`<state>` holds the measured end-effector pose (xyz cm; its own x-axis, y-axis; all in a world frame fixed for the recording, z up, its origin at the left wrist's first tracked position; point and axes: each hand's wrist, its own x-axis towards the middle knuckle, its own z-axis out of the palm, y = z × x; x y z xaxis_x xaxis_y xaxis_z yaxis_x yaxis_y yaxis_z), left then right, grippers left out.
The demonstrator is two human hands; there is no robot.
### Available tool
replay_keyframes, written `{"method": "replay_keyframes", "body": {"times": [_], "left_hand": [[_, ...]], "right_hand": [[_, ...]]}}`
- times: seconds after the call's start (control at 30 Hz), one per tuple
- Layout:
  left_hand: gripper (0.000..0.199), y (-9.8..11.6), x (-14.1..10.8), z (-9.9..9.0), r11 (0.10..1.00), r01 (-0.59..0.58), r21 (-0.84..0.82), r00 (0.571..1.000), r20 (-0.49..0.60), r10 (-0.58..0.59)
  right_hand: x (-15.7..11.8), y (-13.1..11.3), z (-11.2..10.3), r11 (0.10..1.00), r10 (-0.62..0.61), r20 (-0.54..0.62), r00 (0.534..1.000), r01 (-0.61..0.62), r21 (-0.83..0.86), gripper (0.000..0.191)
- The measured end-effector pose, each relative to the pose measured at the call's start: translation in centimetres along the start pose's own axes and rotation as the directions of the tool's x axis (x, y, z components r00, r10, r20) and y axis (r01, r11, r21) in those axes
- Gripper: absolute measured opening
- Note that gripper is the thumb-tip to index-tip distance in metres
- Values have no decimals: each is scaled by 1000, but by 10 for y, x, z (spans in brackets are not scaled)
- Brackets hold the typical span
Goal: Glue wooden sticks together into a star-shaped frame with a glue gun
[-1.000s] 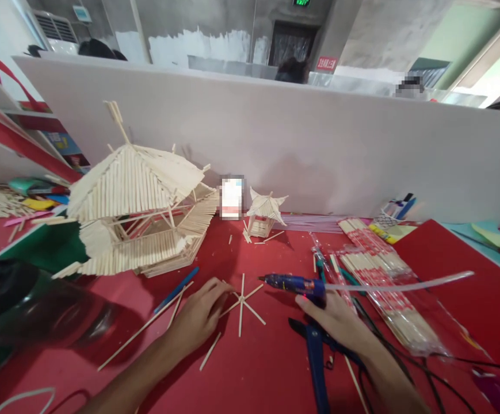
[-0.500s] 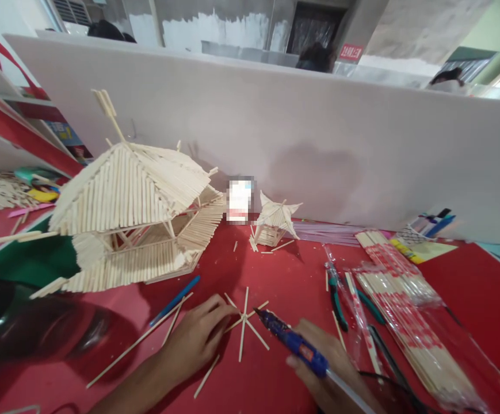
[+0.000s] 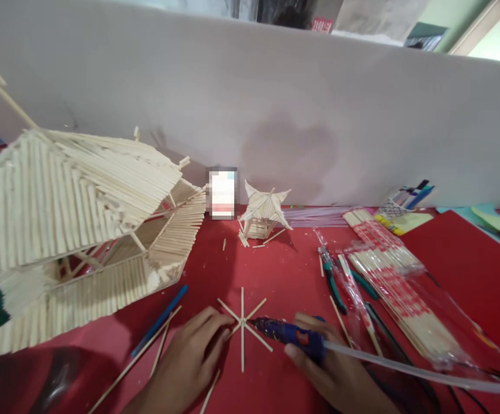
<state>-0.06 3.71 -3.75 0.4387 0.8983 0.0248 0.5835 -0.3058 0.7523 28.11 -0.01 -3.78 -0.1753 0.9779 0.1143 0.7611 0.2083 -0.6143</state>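
Observation:
Thin wooden sticks (image 3: 243,348) lie on the red table in a star, joined at the centre. My left hand (image 3: 195,353) rests at the star's left side, its fingers closed on the end of the lower-left stick. In my right hand (image 3: 323,351) is a blue glue gun (image 3: 290,335), with a long clear glue stick (image 3: 388,361) sticking out of its back. The gun's dark nozzle points left, at or just beside the star's centre; whether it touches cannot be made out.
A large stick pavilion (image 3: 81,195) stands at the left, and a small one (image 3: 267,213) behind the star. A blue pen (image 3: 160,320) lies left. Pliers (image 3: 334,287), packs of sticks (image 3: 405,299) and a pen basket (image 3: 396,206) are at the right.
The view has shifted and come closer to the table. The glue gun has turned more level, and its nozzle has moved from the upper-right stick down to the star's centre.

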Motion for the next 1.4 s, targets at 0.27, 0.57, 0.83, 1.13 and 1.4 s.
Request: {"method": "replay_keyframes", "body": {"times": [0.27, 0.57, 0.83, 1.13, 1.4], "left_hand": [[24, 1, 2, 2, 999, -19, 45, 1000, -5, 19], [25, 5, 4, 0, 998, -35, 60, 999, 5, 35], [24, 10, 2, -2, 996, -57, 71, 998, -17, 58], [24, 10, -1, -1, 995, -44, 93, 999, 14, 43], [21, 13, 1, -3, 997, -45, 66, 999, 2, 45]], "right_hand": [[13, -24, -11, 996, -85, 60, 995, 83, 36, 47], [13, -21, -11, 990, -139, 85, 987, 138, 12, 35], [9, -15, -2, 988, -149, 70, 986, 152, -42, 33], [5, -10, 3, 980, -93, -8, 996, 90, -176, 39], [6, -15, -2, 992, -53, 55, 997, 59, -113, 33]]}}
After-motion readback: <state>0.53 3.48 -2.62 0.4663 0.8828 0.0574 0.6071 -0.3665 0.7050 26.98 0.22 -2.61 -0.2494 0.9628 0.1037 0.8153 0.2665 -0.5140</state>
